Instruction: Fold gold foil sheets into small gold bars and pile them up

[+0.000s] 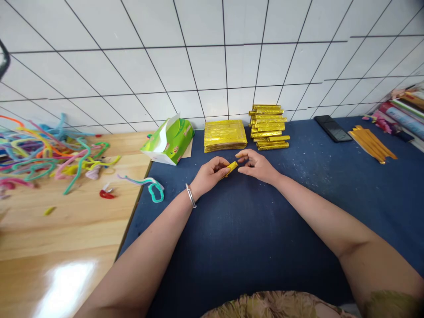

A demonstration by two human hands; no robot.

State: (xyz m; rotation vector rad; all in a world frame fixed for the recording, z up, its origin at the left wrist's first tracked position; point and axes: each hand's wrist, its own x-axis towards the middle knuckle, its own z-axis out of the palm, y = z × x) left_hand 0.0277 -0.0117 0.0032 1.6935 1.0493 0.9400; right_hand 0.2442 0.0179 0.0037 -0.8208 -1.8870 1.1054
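Note:
My left hand grips a small folded piece of gold foil paper just above the blue cloth. A silver bracelet circles that wrist. My right hand hovers at the piece's right end, thumb and fingers pinched near its tip; whether they touch it I cannot tell. Behind the hands lies a flat stack of gold foil sheets. To its right rises a pile of folded gold strips.
A green tissue box stands at the cloth's left edge. Colourful pipe cleaners lie tangled on the wooden table, one teal loop on the cloth. A black phone, loose gold strips and coloured rolls lie far right. A tiled wall is behind.

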